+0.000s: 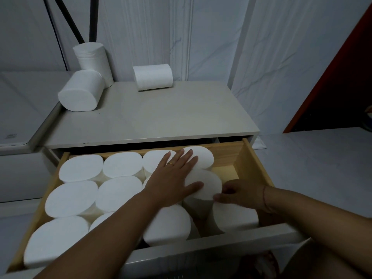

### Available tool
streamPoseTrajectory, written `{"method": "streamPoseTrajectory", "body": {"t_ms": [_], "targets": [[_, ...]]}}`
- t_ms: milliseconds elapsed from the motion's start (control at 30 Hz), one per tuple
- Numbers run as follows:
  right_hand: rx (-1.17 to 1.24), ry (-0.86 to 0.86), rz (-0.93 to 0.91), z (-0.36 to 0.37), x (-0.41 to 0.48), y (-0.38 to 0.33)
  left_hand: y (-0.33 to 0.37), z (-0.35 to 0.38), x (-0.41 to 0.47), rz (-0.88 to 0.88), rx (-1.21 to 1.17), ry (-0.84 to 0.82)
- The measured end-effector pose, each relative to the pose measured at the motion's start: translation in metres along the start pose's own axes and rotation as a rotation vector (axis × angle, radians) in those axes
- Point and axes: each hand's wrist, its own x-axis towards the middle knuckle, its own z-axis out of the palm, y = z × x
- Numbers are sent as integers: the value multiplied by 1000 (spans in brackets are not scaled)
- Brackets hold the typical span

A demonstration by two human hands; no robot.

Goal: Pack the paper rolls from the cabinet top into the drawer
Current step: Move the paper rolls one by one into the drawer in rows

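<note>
Raised roll (209, 182) in the right column of the drawer (255, 164) is being pressed down by the left hand (175, 178), fingers spread flat over its top and the neighbour's. The right hand (239, 193) is being held at that roll's side, fingers curled; a true grip cannot be told. Three rolls are waiting on the cabinet top (161, 113): upright roll (92, 59), left lying roll (80, 91), back lying roll (153, 77). Risk: the raised roll is likely being forced in tilted. It may get crushed or wedged proud, blocking the drawer from closing. Remaining space looks tight.
</note>
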Motion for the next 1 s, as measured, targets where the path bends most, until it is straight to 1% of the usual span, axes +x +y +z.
{"method": "streamPoseTrajectory", "body": {"t_ms": [67, 233, 333, 400, 500, 567, 633, 733, 1000], "targets": [[27, 80, 37, 1, 5, 0, 0, 0, 0, 1, -7, 0], [162, 153, 112, -3, 15, -1, -1, 2, 1, -8, 0, -6], [279, 188, 118, -8, 21, -3, -2, 1, 1, -3, -5, -24], [325, 171, 107, -12, 19, -2, -2, 0, 0, 15, -4, -37], [329, 63, 61, -11, 16, 4, -4, -1, 0, 45, -11, -44], [281, 39, 32, -7, 17, 6, -4, -2, -1, 49, -25, -46], [204, 87, 17, -3, 20, 6, -3, -2, -1, 49, -22, -43], [163, 150, 1, 1, 20, 4, -1, -2, -3, 56, 11, -48], [226, 333, -64, 14, 18, 10, -1, -3, -5, 74, 30, -55]]}}
